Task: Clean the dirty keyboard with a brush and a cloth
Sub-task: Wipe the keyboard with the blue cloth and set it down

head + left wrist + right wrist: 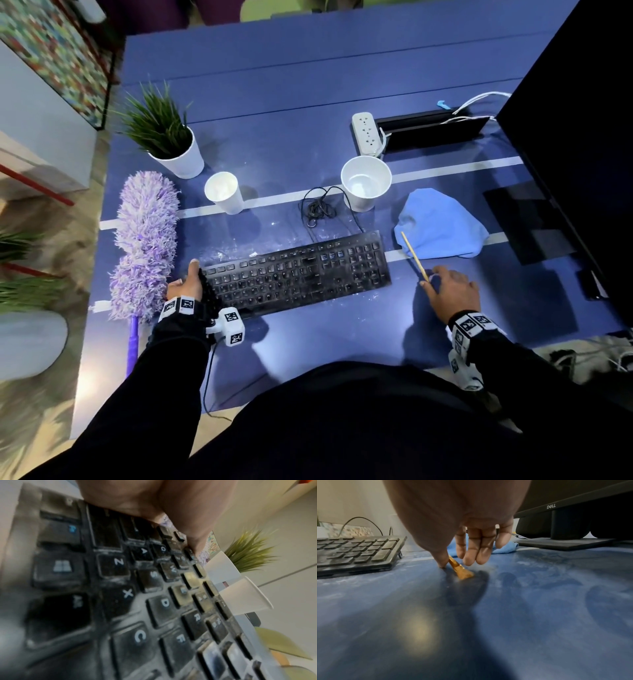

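Observation:
A black keyboard (298, 274) dusted with white powder lies mid-table; its keys fill the left wrist view (154, 601). My left hand (186, 284) grips its left end, thumb on the far edge. To the right of the keyboard (356, 553), my right hand (448, 291) pinches a thin wooden-handled brush (414, 255) low on the table. Thumb and fingers (471, 547) close near its copper ferrule (462, 570), and the handle slants up toward a crumpled blue cloth (442, 226) just behind the hand. The cloth (442, 226) also shows in the right wrist view (501, 547).
A purple duster (145, 240) lies left of the keyboard, a potted plant (171, 144) behind it. Two white paper cups (224, 192) (364, 183), a coiled cable (317, 207) and a power strip (366, 132) stand behind. A black monitor (575, 137) fills the right side.

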Demonstrator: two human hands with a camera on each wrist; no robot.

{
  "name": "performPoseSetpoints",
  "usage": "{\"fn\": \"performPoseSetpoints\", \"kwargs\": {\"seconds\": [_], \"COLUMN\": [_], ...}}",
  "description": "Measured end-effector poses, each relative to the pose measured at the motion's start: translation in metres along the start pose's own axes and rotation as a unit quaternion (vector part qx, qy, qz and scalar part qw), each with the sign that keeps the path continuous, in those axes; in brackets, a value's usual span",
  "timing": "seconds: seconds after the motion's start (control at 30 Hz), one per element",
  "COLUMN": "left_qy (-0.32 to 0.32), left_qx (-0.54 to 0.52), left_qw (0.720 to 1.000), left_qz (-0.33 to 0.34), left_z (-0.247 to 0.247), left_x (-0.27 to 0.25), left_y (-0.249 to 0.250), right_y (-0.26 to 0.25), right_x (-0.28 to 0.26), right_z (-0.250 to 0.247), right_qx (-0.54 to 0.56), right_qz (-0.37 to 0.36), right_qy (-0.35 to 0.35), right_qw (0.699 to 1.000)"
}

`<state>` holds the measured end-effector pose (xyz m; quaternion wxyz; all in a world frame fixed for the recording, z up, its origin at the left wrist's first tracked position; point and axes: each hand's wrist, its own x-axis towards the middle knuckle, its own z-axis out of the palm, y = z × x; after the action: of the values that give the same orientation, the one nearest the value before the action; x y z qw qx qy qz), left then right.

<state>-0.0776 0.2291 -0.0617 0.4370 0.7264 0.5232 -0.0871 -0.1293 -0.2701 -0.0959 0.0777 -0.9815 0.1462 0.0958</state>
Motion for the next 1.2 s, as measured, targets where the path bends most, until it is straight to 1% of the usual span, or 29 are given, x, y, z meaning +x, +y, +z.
{"fn": "performPoseSetpoints", "kwargs": {"seconds": [0.1,0.17,0.2,0.27,0.33,0.4,0.47,0.53,0.57,0.63,0.67,0.7,0.73,0.77,0.8,0.83,0.87,0.9,0.93,0.97,1.0,1.07,1.1,1.13,1.2], "left_qy": [0.013,0.033,0.048,0.058,0.04,0.034,0.075,0.119,0.123,0.092,0.066,0.045,0.03,0.027,0.031,0.039,0.043,0.045,0.046,0.044,0.037,0.026,0.022,0.019,0.012], "left_qx": [-0.029,-0.016,0.0,0.027,0.056,0.091,0.116,0.114,0.115,0.127,0.134,0.144,0.149,0.152,0.15,0.139,0.12,0.103,0.089,0.08,0.071,0.068,0.067,0.063,0.047], "left_qw": [0.999,0.998,0.997,0.994,0.994,0.991,0.983,0.974,0.973,0.976,0.978,0.978,0.979,0.979,0.98,0.982,0.985,0.988,0.99,0.991,0.993,0.994,0.993,0.993,0.992], "left_qz": [0.031,0.053,0.065,0.084,0.088,0.092,0.122,0.154,0.16,0.149,0.142,0.141,0.134,0.131,0.126,0.122,0.113,0.107,0.101,0.094,0.088,0.087,0.091,0.099,0.115], "left_z": [0.006,0.006,0.006,0.005,0.0,-0.007,-0.015,-0.024,-0.027,-0.028,-0.027,-0.024,-0.021,-0.017,-0.014,-0.01,-0.008,-0.005,-0.004,-0.003,-0.004,-0.007,-0.008,-0.009,-0.009], "left_x": [0.002,0.004,0.006,-0.001,-0.005,-0.003,0.002,0.005,0.007,0.011,0.013,0.016,0.019,0.023,0.022,0.023,0.022,0.022,0.02,0.02,0.022,0.025,0.027,0.031,0.035], "left_y": [-0.005,-0.01,-0.012,-0.01,-0.008,-0.008,-0.008,-0.009,-0.01,-0.013,-0.014,-0.017,-0.02,-0.024,-0.027,-0.031,-0.033,-0.035,-0.036,-0.037,-0.038,-0.04,-0.041,-0.043,-0.049], "right_y": [-0.008,-0.019,-0.024,-0.04,-0.06,-0.079,-0.094,-0.1,-0.1,-0.098,-0.096,-0.093,-0.088,-0.083,-0.075,-0.067,-0.058,-0.047,-0.037,-0.028,-0.02,-0.009,-0.006,-0.004,-0.002], "right_x": [0.0,0.001,0.002,0.006,0.011,0.017,0.024,0.033,0.038,0.045,0.046,0.047,0.049,0.053,0.058,0.064,0.07,0.079,0.088,0.095,0.103,0.115,0.119,0.123,0.127], "right_z": [-0.005,-0.009,-0.01,-0.011,-0.007,-0.006,-0.009,-0.009,-0.008,-0.005,-0.006,-0.01,-0.016,-0.023,-0.03,-0.037,-0.042,-0.042,-0.042,-0.043,-0.04,-0.036,-0.034,-0.032,-0.031], "right_qx": [0.04,0.103,0.138,0.199,0.262,0.33,0.35,0.348,0.354,0.377,0.378,0.367,0.341,0.314,0.3,0.293,0.278,0.252,0.223,0.204,0.188,0.139,0.118,0.109,0.139], "right_qz": [0.01,-0.016,-0.036,-0.069,-0.063,-0.024,0.021,0.062,0.077,0.099,0.1,0.097,0.1,0.106,0.116,0.122,0.13,0.141,0.152,0.161,0.17,0.174,0.16,0.148,0.152], "right_qy": [0.052,0.092,0.1,0.095,0.06,-0.015,-0.089,-0.133,-0.147,-0.164,-0.162,-0.142,-0.101,-0.034,0.041,0.105,0.151,0.178,0.19,0.181,0.151,0.053,0.013,-0.013,-0.024], "right_qw": [0.998,0.99,0.985,0.973,0.961,0.944,0.932,0.926,0.92,0.906,0.906,0.914,0.929,0.943,0.946,0.943,0.94,0.941,0.944,0.949,0.955,0.973,0.98,0.983,0.978]}}
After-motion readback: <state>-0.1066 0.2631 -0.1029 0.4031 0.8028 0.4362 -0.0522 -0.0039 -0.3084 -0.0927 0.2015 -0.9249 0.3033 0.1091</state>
